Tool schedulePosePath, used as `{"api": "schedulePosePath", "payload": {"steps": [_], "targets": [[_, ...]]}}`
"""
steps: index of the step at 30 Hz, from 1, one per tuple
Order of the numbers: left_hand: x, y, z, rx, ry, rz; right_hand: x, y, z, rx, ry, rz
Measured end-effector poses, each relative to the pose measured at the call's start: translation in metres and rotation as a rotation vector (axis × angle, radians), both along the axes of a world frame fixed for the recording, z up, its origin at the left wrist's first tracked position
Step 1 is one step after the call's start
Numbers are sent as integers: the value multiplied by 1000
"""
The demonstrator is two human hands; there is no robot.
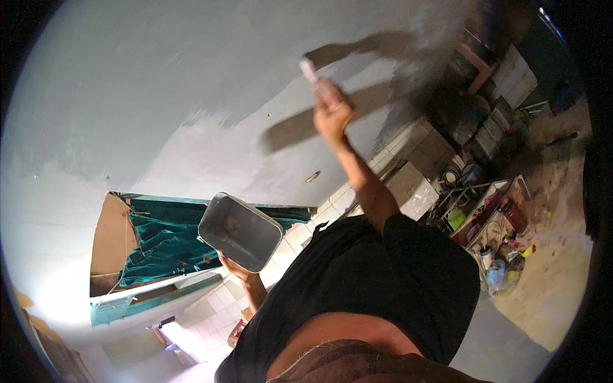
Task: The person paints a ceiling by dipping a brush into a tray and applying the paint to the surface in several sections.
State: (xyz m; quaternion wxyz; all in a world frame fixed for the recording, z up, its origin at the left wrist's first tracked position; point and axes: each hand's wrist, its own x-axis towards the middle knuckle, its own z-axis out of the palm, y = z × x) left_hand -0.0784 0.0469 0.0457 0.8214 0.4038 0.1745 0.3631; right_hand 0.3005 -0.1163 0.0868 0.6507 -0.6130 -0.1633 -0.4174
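My right hand is raised high, its fingers wrapped round a slim paintbrush that is smeared by motion. The pale end of the brush points up at the wall, beside the edge between darker grey paint and a paler patch. Whether the bristles touch the surface I cannot tell. Lower and to the left, my left hand grips a rectangular tub from its underside. The tub is tilted so that its dark grey, paint-coated inside shows. Shadows of my arm and the brush fall across the wall.
A green curtain hangs in an opening behind the tub. White tiles run below the painted wall. At the right, a rack holds household items, with bottles and a clear plastic container beside it. Further clutter stands at the far right.
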Motion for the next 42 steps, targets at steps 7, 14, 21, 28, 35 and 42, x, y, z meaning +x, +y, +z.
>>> {"api": "schedulePosePath", "payload": {"steps": [7,14,21,28,35,42], "targets": [[2,4,9,-42,-42,-59,-109,81,11,-11,-125,644],[-14,14,-18,-10,-101,-61,-13,22,25,114,-83,462],[-13,16,-24,-26,-34,-61,59,-45,29,197,66,-138],[-7,2,-12,-45,-38,-36,-77,48,14,-98,-211,432],[4,5,-8,2,57,-66,-18,27,-14,97,37,611],[29,0,-23,-57,18,-106,101,-107,-3,29,108,4]]}}
